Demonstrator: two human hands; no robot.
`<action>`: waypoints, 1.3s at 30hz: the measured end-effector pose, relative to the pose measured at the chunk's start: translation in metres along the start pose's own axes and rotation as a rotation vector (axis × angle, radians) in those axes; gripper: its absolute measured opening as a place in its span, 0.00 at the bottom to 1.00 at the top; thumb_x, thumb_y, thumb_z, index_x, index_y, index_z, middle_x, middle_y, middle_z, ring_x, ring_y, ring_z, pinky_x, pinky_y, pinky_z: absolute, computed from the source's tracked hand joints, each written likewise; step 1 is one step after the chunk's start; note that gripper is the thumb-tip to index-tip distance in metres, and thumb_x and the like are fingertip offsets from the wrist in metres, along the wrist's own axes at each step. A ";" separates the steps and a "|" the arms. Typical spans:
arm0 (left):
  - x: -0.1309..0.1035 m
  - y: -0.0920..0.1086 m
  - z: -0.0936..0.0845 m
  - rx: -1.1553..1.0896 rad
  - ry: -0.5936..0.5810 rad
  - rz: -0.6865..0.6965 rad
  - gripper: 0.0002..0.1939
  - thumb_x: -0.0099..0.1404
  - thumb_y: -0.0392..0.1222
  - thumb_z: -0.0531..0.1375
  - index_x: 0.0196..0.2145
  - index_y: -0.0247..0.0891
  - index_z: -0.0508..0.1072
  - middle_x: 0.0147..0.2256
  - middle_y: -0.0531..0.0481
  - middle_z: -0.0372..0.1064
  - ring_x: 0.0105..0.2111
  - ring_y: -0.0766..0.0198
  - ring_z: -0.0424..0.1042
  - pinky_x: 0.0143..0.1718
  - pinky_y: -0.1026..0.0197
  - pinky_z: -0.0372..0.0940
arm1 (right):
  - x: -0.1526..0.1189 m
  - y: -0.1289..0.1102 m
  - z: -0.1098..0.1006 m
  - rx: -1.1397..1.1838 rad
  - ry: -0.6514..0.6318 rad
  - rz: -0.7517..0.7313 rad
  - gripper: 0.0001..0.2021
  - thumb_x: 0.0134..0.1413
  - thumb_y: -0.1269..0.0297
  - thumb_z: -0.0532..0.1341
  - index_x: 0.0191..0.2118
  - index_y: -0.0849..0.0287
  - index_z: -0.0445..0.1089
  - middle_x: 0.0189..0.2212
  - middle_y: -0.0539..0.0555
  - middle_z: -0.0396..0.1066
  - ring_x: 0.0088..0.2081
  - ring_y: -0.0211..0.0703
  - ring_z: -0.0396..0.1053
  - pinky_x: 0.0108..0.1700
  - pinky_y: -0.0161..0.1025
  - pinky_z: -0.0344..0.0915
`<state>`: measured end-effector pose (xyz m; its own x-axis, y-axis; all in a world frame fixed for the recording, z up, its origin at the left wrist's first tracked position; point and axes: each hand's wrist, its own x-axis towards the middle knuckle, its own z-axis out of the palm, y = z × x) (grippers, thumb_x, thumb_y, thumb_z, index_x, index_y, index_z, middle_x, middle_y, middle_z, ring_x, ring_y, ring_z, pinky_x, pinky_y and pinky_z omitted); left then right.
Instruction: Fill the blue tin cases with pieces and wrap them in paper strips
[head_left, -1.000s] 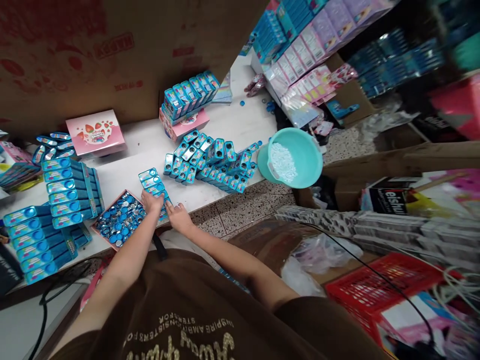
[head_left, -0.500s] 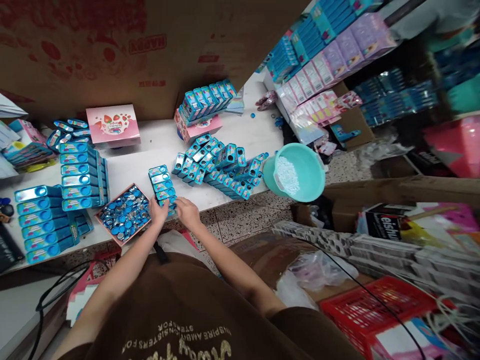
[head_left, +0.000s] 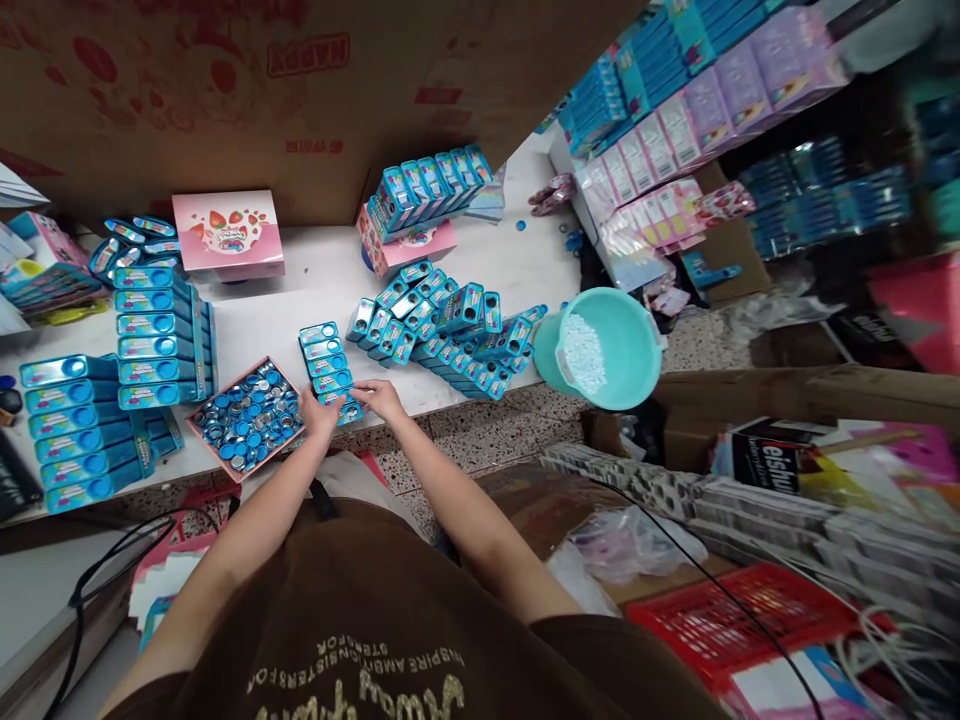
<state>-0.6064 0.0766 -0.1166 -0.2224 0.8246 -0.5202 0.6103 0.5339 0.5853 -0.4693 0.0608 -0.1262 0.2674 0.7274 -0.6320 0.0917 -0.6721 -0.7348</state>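
A short row of blue tins lies on the white table, its near end between my hands. My left hand is closed against the left side of the nearest tins. On their right side, my right hand touches the row with its fingertips together; whatever they pinch is too small to make out. Left of the row sits a shallow pink box full of round blue and silver caps. To the right, many blue tins with dark round holes lie in a heap.
Stacked blue tins stand at the left. Behind are a pink strawberry box and another pink box bearing tins. A turquoise bucket with white pellets stands at the table's right edge. A large carton rises behind.
My right hand has shifted slightly right and up, its fingers more stretched toward the row. My left hand stays beside the tins. The whole view has shifted a little.
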 end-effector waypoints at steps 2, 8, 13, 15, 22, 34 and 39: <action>0.000 0.000 0.001 0.026 -0.005 0.003 0.35 0.45 0.46 0.68 0.50 0.37 0.62 0.49 0.39 0.63 0.52 0.51 0.62 0.50 0.55 0.59 | 0.002 0.001 0.000 -0.017 0.001 0.008 0.17 0.37 0.57 0.68 0.35 0.62 0.76 0.28 0.52 0.76 0.20 0.36 0.67 0.23 0.34 0.66; -0.006 0.003 0.008 0.062 0.021 0.090 0.31 0.53 0.43 0.63 0.53 0.37 0.60 0.51 0.39 0.60 0.54 0.51 0.59 0.55 0.53 0.54 | 0.004 0.000 -0.001 -0.108 0.041 -0.023 0.13 0.36 0.59 0.68 0.30 0.61 0.76 0.25 0.50 0.75 0.21 0.38 0.69 0.27 0.34 0.67; -0.014 -0.004 -0.007 0.004 0.000 0.137 0.37 0.49 0.45 0.66 0.54 0.36 0.57 0.50 0.38 0.62 0.53 0.51 0.61 0.53 0.53 0.57 | -0.004 0.000 0.002 -0.151 0.070 -0.058 0.11 0.39 0.60 0.66 0.31 0.60 0.75 0.27 0.51 0.75 0.26 0.40 0.70 0.30 0.34 0.67; -0.019 -0.017 -0.022 -0.011 0.037 0.232 0.37 0.51 0.48 0.65 0.54 0.36 0.57 0.48 0.39 0.63 0.51 0.52 0.63 0.52 0.53 0.58 | -0.011 0.002 0.003 -0.153 0.102 -0.063 0.14 0.41 0.57 0.65 0.33 0.60 0.75 0.29 0.53 0.75 0.28 0.41 0.70 0.32 0.35 0.67; -0.009 -0.092 -0.082 0.251 0.098 0.359 0.15 0.62 0.42 0.54 0.46 0.38 0.67 0.43 0.42 0.66 0.47 0.53 0.64 0.51 0.52 0.58 | -0.058 -0.002 0.011 -0.277 0.300 -0.344 0.16 0.55 0.54 0.55 0.40 0.61 0.72 0.37 0.57 0.72 0.33 0.41 0.67 0.39 0.38 0.65; 0.012 -0.082 -0.090 0.672 -0.265 0.641 0.15 0.60 0.35 0.54 0.46 0.39 0.67 0.48 0.40 0.63 0.49 0.50 0.62 0.49 0.52 0.58 | -0.101 -0.019 0.075 -0.495 -0.086 -0.694 0.10 0.58 0.65 0.54 0.39 0.59 0.71 0.37 0.55 0.72 0.41 0.42 0.67 0.46 0.37 0.62; 0.020 -0.081 -0.094 0.688 -0.322 0.688 0.14 0.59 0.31 0.52 0.43 0.39 0.67 0.48 0.40 0.63 0.50 0.51 0.62 0.49 0.53 0.59 | -0.099 -0.015 0.071 -0.520 -0.087 -0.660 0.09 0.58 0.66 0.54 0.38 0.58 0.71 0.36 0.55 0.71 0.41 0.42 0.67 0.46 0.37 0.62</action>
<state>-0.7315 0.0673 -0.1156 0.4933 0.7682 -0.4081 0.8553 -0.3428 0.3886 -0.5651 0.0084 -0.0703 -0.0686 0.9870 -0.1454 0.6390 -0.0684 -0.7661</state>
